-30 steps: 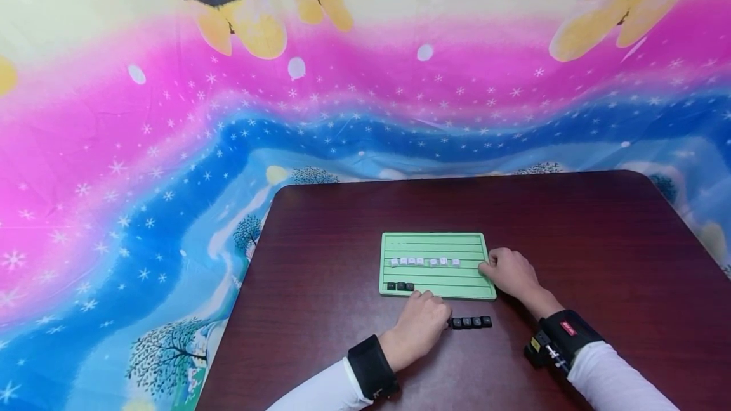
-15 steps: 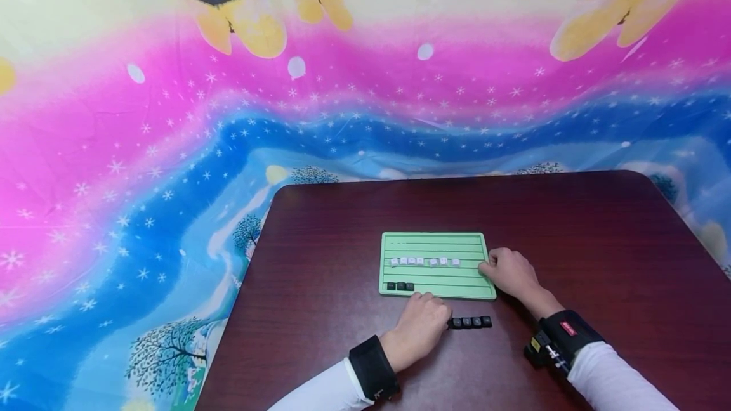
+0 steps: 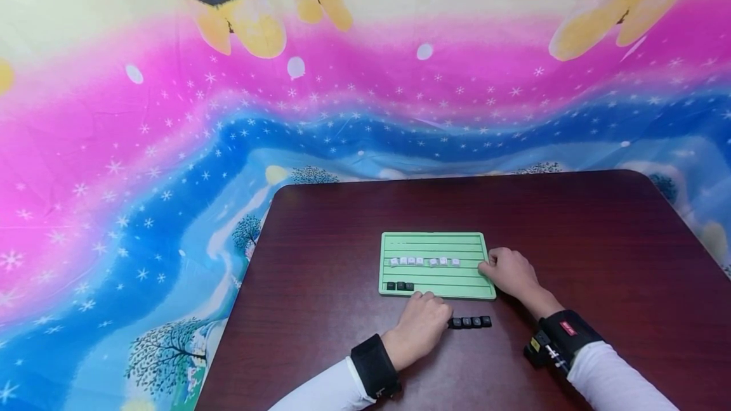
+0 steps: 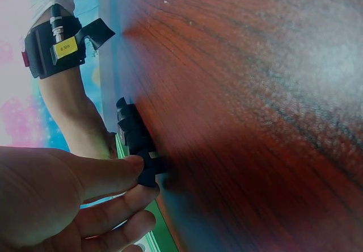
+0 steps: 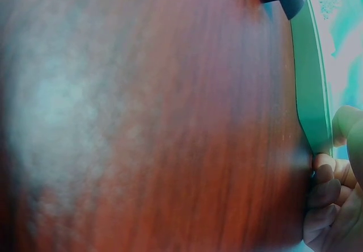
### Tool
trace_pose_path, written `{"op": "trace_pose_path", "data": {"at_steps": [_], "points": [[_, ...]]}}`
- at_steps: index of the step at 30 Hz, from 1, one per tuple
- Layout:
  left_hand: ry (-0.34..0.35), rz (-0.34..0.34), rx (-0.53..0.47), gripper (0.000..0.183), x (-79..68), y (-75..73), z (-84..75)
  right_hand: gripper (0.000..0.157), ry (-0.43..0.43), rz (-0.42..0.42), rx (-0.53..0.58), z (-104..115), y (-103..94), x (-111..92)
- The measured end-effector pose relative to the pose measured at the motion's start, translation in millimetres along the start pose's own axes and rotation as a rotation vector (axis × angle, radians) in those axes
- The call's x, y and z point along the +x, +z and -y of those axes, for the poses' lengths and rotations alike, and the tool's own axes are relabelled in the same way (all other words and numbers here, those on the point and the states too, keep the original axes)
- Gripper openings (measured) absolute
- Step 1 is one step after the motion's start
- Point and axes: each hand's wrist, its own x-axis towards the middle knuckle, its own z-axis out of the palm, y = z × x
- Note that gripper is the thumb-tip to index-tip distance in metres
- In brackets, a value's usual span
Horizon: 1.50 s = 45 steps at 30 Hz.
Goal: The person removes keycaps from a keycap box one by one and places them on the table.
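My left hand (image 3: 419, 330) is low over the table, just in front of the green board (image 3: 448, 290). Its thumb and index finger pinch a black keycap (image 4: 147, 177) at the left end of a short row of black keycaps (image 3: 472, 322). In the head view that pinched keycap is mostly hidden by the hand. My right hand (image 3: 512, 271) grips the board's right edge, thumb on top and the other fingers curled at the side. On the board, several white keycaps (image 3: 412, 261) stand in a middle row, and black keycaps (image 3: 401, 286) sit at its front left.
The dark reddish wooden table (image 3: 320, 240) has rounded far corners. Behind it hangs a colourful printed cloth (image 3: 354, 81). Each wrist wears a black strap, and a small camera (image 3: 537, 349) shows on the right one.
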Motion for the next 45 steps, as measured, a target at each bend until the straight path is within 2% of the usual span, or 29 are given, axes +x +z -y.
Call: {"op": "trace_pose_path", "data": {"at_steps": [12,28,37,45], "points": [[-0.014,0.054,-0.013,0.013,1.3,-2.3,-0.7,0.037,-0.003,0.007,0.005,1,-0.8,-2],[-0.012,0.002,-0.039,0.005,1.6,-6.4,9.5,0.036,0.009,0.025,0.003,0,-2.3,1],[-0.04,0.012,-0.051,0.007,1.4,-7.6,13.5,0.036,0.01,0.04,0.001,-1,-2.0,1],[-0.065,-0.032,-0.067,0.012,1.4,-10.7,19.6,0.035,0.008,0.042,0.004,0,-1.7,1]]}}
